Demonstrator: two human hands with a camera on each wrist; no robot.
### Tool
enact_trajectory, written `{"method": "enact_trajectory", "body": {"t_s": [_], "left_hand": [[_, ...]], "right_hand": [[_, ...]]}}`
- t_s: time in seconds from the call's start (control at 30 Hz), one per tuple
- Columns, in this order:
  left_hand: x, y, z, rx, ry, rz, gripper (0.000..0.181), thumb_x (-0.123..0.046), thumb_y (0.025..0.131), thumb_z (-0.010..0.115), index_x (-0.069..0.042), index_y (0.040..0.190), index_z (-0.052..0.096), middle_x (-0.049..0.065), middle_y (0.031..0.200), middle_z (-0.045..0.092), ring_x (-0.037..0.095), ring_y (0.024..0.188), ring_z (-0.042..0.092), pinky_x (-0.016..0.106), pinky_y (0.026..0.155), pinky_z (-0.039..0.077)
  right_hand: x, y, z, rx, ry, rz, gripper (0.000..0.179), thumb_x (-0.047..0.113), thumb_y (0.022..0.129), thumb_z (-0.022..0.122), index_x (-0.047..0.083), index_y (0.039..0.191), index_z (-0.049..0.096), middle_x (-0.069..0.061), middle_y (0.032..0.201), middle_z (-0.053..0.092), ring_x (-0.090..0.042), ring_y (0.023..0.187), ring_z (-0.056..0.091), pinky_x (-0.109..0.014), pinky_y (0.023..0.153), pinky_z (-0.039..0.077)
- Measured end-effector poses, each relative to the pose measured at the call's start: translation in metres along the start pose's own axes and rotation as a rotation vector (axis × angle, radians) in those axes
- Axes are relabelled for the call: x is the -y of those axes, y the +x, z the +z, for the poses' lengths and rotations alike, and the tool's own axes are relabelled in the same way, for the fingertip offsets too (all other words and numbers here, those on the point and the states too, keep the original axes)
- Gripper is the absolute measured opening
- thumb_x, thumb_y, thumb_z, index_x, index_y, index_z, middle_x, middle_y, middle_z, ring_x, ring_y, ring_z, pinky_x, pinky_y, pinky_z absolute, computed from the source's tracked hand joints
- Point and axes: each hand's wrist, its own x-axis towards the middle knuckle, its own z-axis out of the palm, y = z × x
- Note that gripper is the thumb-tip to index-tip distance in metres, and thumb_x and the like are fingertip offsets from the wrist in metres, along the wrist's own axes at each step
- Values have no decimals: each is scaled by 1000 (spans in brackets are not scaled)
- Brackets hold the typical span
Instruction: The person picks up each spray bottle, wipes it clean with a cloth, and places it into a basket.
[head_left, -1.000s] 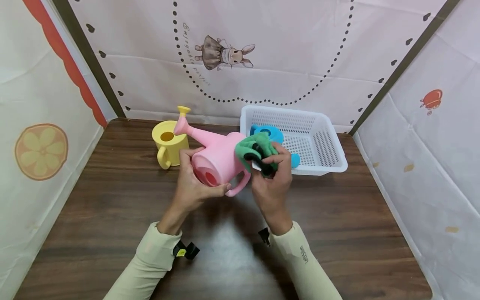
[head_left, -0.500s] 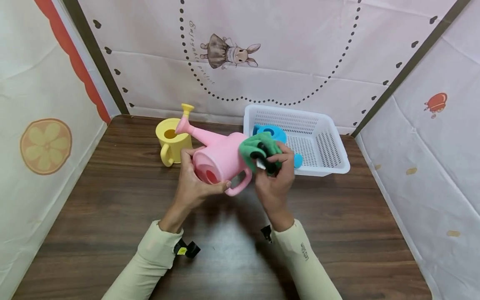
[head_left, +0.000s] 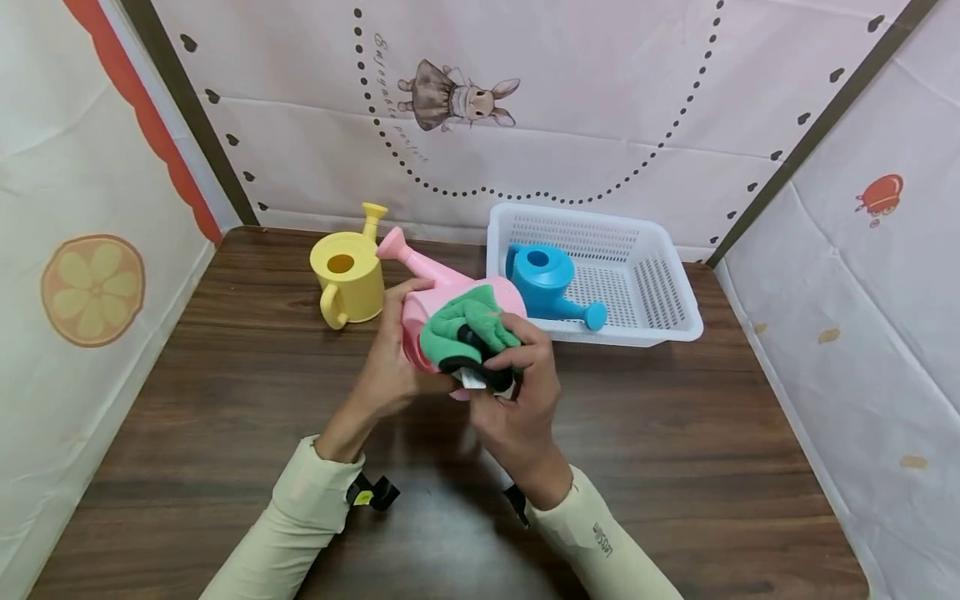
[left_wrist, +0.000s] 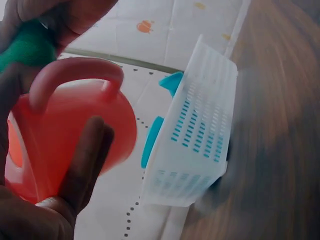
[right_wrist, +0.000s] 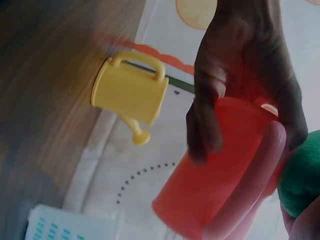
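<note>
A pink watering can (head_left: 446,283) is held up over the table, its spout pointing to the back left. My left hand (head_left: 387,375) grips it by the open top end, as the right wrist view also shows. My right hand (head_left: 525,400) holds a bunched green cloth (head_left: 465,321) with black trim and a white tag. The cloth lies against the side of the can near its top and covers part of it. In the left wrist view the can's handle (left_wrist: 80,70) faces up, close to the green cloth (left_wrist: 30,47).
A yellow watering can (head_left: 348,279) stands upright at the back left. At the back right, a white perforated basket (head_left: 652,333) holds a blue watering can (head_left: 542,275). Patterned cloth walls (head_left: 600,83) border the wooden table (head_left: 660,467) behind and on both sides.
My right hand has moved the cloth left, from the can's base end to near its top. The pink can has turned and shifted slightly right, uncovering the yellow can's spout and the blue can.
</note>
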Motion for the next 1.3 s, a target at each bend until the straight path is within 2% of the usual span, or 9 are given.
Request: {"method": "enact_trajectory", "body": {"t_s": [0.17, 0.33, 0.43, 0.57, 0.67, 0.83, 0.97, 1.13, 1.3], "left_hand": [[-7, -1, 1, -73, 36, -15, 104, 8, 65, 96, 0, 154, 41, 9, 145, 59, 22, 127, 59, 25, 103, 55], [-15, -4, 4, -140, 35, -62, 103, 4, 68, 98, -10, 154, 42, 3, 148, 60, 27, 132, 60, 26, 98, 62], [-15, -5, 4, -115, 32, -58, 106, 2, 68, 99, -13, 155, 42, 4, 151, 58, 27, 135, 59, 27, 101, 61], [-12, -5, 2, -16, 55, -25, 117, 6, 66, 100, -10, 161, 36, 10, 153, 55, 26, 137, 57, 28, 109, 55], [-8, -4, -1, 3, 80, 13, 122, 10, 65, 99, -9, 166, 33, 16, 151, 55, 24, 135, 56, 26, 110, 52], [-5, -3, -2, -63, 109, 79, 114, 12, 68, 95, -10, 165, 39, 19, 147, 60, 22, 126, 61, 22, 103, 56], [-5, -1, -1, -82, 83, 136, 108, 12, 67, 95, -3, 159, 40, 9, 146, 60, 23, 126, 62, 24, 103, 57], [-8, -3, -3, -137, 46, 198, 107, 10, 62, 95, 4, 154, 41, -6, 148, 60, 23, 130, 60, 29, 104, 55], [-13, -5, -8, -187, 62, 199, 105, 5, 61, 92, 6, 154, 42, -10, 151, 59, 27, 139, 56, 30, 108, 57]], "right_hand": [[-11, 10, -6, -60, -41, -40, 28, -16, 90, 77, -7, 101, 53, -37, 131, 65, -44, 125, 68, -38, 120, 57], [-37, 19, -16, -159, -106, 73, 29, -8, 97, 81, -7, 102, 52, -34, 136, 65, -38, 129, 68, -37, 117, 59], [-41, 18, -17, -161, -114, 127, 32, -4, 97, 83, -6, 103, 52, -32, 140, 64, -35, 133, 67, -36, 117, 59], [-34, 15, -12, -138, -76, 139, 31, -4, 98, 82, -6, 103, 51, -33, 141, 63, -36, 133, 66, -38, 118, 59], [-23, 14, -7, -115, -42, 138, 29, -7, 98, 80, -6, 104, 51, -32, 141, 63, -35, 134, 65, -38, 119, 58], [0, 9, -2, -66, 33, 95, 29, -16, 94, 75, -5, 105, 51, -35, 138, 60, -34, 134, 63, -39, 118, 59], [6, 9, -2, -53, 49, 51, 29, -19, 92, 72, -5, 106, 50, -36, 136, 59, -32, 133, 63, -39, 117, 61], [-14, 18, -10, -131, -2, 27, 29, -13, 94, 78, -8, 102, 51, -39, 133, 61, -34, 130, 65, -40, 117, 59], [-36, 21, -17, -176, -28, 133, 35, -8, 95, 84, -11, 100, 50, -37, 137, 61, -28, 132, 65, -36, 115, 59]]}}
